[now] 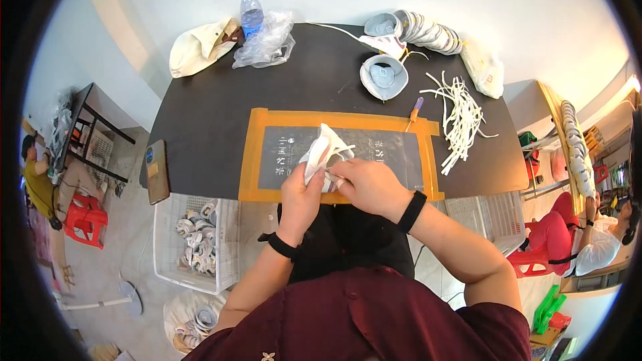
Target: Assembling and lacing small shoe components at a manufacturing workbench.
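Above the taped mat, my left hand [301, 200] is closed around a white shoe upper [322, 146], its thumb against the side. My right hand [374, 187] meets it from the other side, fingers pinched on a thin white shoelace [342, 151] that loops out of the upper. The fingertips partly hide where lace and upper meet. Under both hands lies a dark printed sheet [401, 160], edged with orange-brown tape [251, 154]. Beyond the mat's right corner is an awl-like tool [415, 108] with a purple and orange handle. A heap of white laces [461, 120] lies right of it.
Nested shoe uppers [428, 32] and a single one [384, 77] sit at the table's far right. A bottle [251, 13], plastic bag [267, 43] and cream cloth bag [200, 47] stand far left. A phone [158, 172] lies at the left edge, above a white crate [194, 281] of uppers.
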`<state>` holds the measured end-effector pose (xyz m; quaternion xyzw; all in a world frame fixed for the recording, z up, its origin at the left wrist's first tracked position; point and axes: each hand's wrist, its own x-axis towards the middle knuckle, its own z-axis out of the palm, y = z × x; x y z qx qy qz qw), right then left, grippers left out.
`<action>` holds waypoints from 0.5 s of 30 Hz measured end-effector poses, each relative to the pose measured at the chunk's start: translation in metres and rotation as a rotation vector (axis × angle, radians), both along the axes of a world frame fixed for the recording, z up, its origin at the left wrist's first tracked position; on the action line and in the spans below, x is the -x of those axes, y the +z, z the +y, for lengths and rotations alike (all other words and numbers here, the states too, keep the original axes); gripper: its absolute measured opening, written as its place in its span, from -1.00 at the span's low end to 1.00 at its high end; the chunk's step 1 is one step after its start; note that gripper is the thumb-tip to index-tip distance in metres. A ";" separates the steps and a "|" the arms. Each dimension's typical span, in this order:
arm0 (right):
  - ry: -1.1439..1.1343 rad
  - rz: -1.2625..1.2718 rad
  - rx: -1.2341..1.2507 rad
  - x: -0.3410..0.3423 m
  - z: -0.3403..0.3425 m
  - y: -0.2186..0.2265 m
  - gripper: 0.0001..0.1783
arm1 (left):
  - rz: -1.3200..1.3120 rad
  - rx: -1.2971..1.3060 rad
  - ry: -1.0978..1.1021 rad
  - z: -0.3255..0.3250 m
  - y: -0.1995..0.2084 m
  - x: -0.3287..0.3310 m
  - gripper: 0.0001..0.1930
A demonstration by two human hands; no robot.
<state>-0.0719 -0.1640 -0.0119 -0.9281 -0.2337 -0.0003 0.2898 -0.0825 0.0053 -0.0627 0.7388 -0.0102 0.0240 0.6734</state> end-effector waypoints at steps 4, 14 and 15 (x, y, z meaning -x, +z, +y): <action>-0.035 0.001 0.088 0.000 0.006 0.004 -0.86 | 0.017 -0.024 -0.006 0.002 0.002 0.001 -0.73; 0.037 0.012 0.221 -0.016 0.025 0.011 -0.85 | 0.023 0.012 -0.088 0.009 -0.006 -0.003 -0.77; 0.085 -0.014 0.317 -0.014 0.028 0.011 -0.85 | 0.030 0.017 -0.094 0.010 -0.005 -0.003 -0.77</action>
